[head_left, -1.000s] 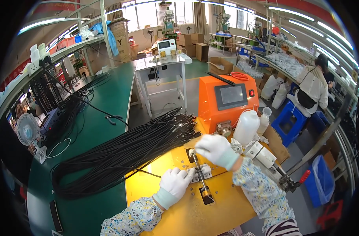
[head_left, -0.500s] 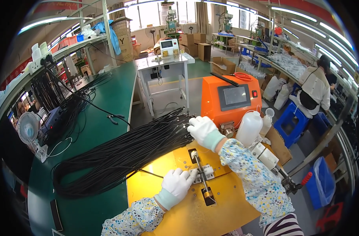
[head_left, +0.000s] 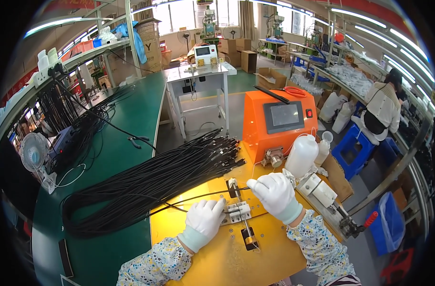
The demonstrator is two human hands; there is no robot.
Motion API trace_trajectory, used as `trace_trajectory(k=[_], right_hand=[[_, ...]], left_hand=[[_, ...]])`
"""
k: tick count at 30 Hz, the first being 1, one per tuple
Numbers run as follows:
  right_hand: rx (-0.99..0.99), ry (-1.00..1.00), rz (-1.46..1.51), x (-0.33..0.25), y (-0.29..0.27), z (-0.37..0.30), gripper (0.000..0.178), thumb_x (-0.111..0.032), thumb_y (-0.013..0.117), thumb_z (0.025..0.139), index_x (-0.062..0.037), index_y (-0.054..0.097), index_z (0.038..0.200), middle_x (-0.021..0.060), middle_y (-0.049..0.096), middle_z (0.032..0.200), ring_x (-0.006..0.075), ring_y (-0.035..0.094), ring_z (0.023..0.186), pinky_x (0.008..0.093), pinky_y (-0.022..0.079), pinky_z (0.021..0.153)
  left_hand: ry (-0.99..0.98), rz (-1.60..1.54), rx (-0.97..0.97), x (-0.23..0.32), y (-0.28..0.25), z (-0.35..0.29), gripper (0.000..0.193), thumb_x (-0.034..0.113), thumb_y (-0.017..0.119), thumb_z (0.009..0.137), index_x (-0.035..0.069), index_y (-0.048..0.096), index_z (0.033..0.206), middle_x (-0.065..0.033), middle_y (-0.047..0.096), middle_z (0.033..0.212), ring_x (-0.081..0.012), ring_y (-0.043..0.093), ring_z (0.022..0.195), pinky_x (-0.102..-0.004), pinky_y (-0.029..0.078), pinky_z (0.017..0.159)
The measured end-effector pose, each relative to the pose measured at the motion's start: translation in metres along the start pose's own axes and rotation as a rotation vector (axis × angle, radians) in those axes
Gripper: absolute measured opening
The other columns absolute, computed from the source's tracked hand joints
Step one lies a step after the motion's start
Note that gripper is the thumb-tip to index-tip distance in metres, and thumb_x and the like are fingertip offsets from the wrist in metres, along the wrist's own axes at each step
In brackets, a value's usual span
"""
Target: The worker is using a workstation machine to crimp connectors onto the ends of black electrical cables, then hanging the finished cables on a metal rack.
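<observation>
Both my hands wear white gloves. My right hand [head_left: 276, 195] is closed, pinching the end of a black cable [head_left: 205, 194] that stretches back left to the bundle. My left hand [head_left: 203, 223] is closed at the left side of a small metal clamping fixture [head_left: 238, 212], thumb and forefinger pressed together. Another black cable [head_left: 174, 207] runs under that hand to the fixture; the grip itself is partly hidden. A metal rod crosses the fixture, which sits on a yellow machine top [head_left: 217, 260]. The large looped cable bundle [head_left: 146, 183] lies to the left, its connector ends toward the machine.
Behind the fixture stands an orange machine box [head_left: 279, 124] with a screen, pliers on top. White bottles [head_left: 301, 156] and a lever clamp with red handle [head_left: 371, 217] are at right. The green bench [head_left: 112, 143] carries pliers [head_left: 138, 141] and a fan [head_left: 34, 152]. A person sits far right.
My right hand has come from the bundle's connector ends toward me, drawing out a cable end beside the fixture. My left hand has shifted slightly left and stays by the fixture.
</observation>
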State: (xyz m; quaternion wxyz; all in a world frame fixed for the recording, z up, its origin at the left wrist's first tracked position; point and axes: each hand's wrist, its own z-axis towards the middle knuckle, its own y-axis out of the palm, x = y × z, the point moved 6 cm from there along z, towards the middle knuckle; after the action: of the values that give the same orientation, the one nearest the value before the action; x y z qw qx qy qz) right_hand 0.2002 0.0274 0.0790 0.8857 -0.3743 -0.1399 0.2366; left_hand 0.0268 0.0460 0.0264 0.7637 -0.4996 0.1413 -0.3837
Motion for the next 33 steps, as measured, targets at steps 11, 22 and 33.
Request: trace_trajectory(k=[11,22,33], right_hand=[[-0.310,0.298,0.336,-0.006,0.002,-0.014,0.014,-0.019,0.059,0.088,-0.0063,0.061,0.094,0.0102,0.063,0.077,0.0306,0.062,0.069,0.0391,0.049,0.063],[-0.341,0.621,1.071,-0.002,0.018,-0.032,0.017,-0.019,0.059,0.091,-0.0037,0.065,0.093,0.0121,0.067,0.082,0.0247,0.067,0.073,0.0326,0.052,0.066],[-0.438,0.706,1.042,-0.009,0.029,-0.037,0.017,-0.015,0.059,0.091,0.0006,0.065,0.093,0.0039,0.063,0.073,0.0080,0.056,0.060,0.0244,0.046,0.055]], left_hand=[[0.452,-0.310,-0.166,0.057,-0.072,0.002,0.033,0.015,0.069,0.078,0.009,0.062,0.109,-0.0067,0.065,0.099,-0.0274,0.061,0.097,-0.0377,0.048,0.086],[-0.239,-0.706,-0.120,0.018,-0.011,-0.003,0.021,0.013,0.065,0.085,0.003,0.065,0.103,-0.0146,0.067,0.089,-0.0292,0.066,0.077,-0.0332,0.054,0.069],[-0.412,-0.989,-0.164,0.004,0.003,-0.007,0.018,0.011,0.061,0.089,-0.002,0.065,0.101,-0.0095,0.067,0.084,-0.0150,0.063,0.074,-0.0274,0.051,0.068]])
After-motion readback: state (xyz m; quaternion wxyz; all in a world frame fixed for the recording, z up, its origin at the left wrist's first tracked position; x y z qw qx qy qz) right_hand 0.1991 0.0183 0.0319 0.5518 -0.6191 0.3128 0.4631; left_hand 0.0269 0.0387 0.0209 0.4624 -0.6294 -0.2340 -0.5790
